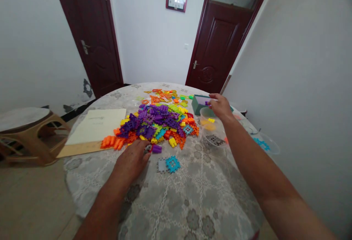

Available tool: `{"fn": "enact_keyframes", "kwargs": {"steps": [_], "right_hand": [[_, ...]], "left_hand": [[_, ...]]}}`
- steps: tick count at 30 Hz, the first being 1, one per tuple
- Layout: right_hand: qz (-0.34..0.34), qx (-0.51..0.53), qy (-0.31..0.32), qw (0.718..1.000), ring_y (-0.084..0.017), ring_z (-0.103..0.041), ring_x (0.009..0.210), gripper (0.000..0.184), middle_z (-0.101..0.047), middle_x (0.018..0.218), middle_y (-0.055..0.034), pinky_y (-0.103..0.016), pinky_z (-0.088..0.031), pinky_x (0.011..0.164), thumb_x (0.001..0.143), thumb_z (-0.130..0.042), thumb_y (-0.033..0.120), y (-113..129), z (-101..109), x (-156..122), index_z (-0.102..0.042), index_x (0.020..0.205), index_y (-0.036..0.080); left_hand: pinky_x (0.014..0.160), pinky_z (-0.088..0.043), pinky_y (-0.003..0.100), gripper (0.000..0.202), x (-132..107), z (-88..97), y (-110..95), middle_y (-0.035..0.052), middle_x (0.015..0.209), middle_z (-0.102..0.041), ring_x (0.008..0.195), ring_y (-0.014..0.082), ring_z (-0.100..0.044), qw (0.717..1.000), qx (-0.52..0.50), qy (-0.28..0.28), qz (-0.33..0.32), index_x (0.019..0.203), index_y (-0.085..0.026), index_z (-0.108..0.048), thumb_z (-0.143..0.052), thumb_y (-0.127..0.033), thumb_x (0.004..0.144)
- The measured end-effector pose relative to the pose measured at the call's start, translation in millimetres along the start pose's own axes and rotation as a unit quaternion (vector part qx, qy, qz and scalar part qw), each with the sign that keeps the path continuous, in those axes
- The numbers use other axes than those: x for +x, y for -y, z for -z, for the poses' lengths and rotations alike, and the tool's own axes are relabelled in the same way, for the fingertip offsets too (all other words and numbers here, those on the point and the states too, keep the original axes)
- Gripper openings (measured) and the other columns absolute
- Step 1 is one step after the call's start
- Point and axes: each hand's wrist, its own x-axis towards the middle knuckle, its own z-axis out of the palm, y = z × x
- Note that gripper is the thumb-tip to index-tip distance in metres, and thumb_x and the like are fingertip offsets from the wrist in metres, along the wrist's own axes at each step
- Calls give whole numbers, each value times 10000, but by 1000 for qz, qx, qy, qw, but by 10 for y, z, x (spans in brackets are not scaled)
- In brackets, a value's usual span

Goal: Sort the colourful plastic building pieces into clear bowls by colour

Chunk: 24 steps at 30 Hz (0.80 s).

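Observation:
My right hand (220, 108) reaches over a green box (196, 106), its fingers closed on a small purple plastic building piece (207, 103). At the near edge of a mixed pile of plastic building pieces (158, 120), my left hand (134, 160) has its fingers curled together. Something small, grey and red, shows at those fingertips, too hidden to name. Just right of them lies a purple piece (157, 149). Closer to me, a blue square piece (172, 164) overlaps a grey square piece (161, 165) on the patterned tablecloth.
Clear plastic tubs (203, 114) under my right forearm hold yellow and dark grey pieces. Farther right, a clear lid or dish (271, 146) holds blue pieces. A paper folder (90, 124) lies left of the pile. Beside the round table stands a stool (41, 133).

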Motion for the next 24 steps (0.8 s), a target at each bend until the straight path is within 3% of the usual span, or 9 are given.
{"fn": "enact_keyframes", "kwargs": {"steps": [3,7,11,15,19,24], "right_hand": [[44,-13,99,994,-162,-688,688,315,-757,854,-66,-287,-566,673,903,-556,213,107,-230,-508,-745,1149,158],[139,-61,278,948,-189,-700,799,239,-772,932,-62,-332,-555,793,938,-595,240,331,-663,-1296,-771,1095,205],[232,-101,339,906,-227,-691,1073,248,-757,1155,-108,-351,-503,960,969,-612,226,469,-1062,-1794,-737,1179,188],[231,-167,367,885,-248,-665,1106,284,-732,1195,-134,-339,-480,943,957,-663,284,488,-1310,-1946,-696,1216,173],[232,-174,376,880,-216,-654,979,184,-734,1055,-100,-294,-455,849,923,-630,182,481,-1320,-1960,-702,1092,170],[239,-183,408,862,-178,-613,826,83,-714,927,-58,-267,-396,728,918,-626,198,556,-893,-1846,-684,970,171]], "left_hand": [[1087,-465,358,372,-33,44,-22,114,1359,-689,1285,271,-630,1000,10,13,13,1322,-242,-644,-588,-266,955],[1076,-470,351,367,-45,68,-55,115,1329,-705,1267,268,-639,1000,8,8,26,1306,-228,-664,-595,-219,946],[1054,-488,352,362,-51,94,-29,118,1296,-716,1235,259,-653,999,-10,-28,39,1294,-223,-674,-553,-184,955],[1070,-483,350,394,-64,117,46,117,1299,-717,1240,257,-652,998,-15,-30,58,1305,-234,-671,-577,-164,929],[1078,-475,345,387,-82,120,81,123,1301,-713,1250,255,-648,998,-9,-23,56,1307,-218,-661,-586,-168,930],[1087,-472,381,317,-158,75,-53,128,1298,-711,1242,267,-641,999,-17,-31,-5,1277,-211,-660,-586,-258,972]]}}
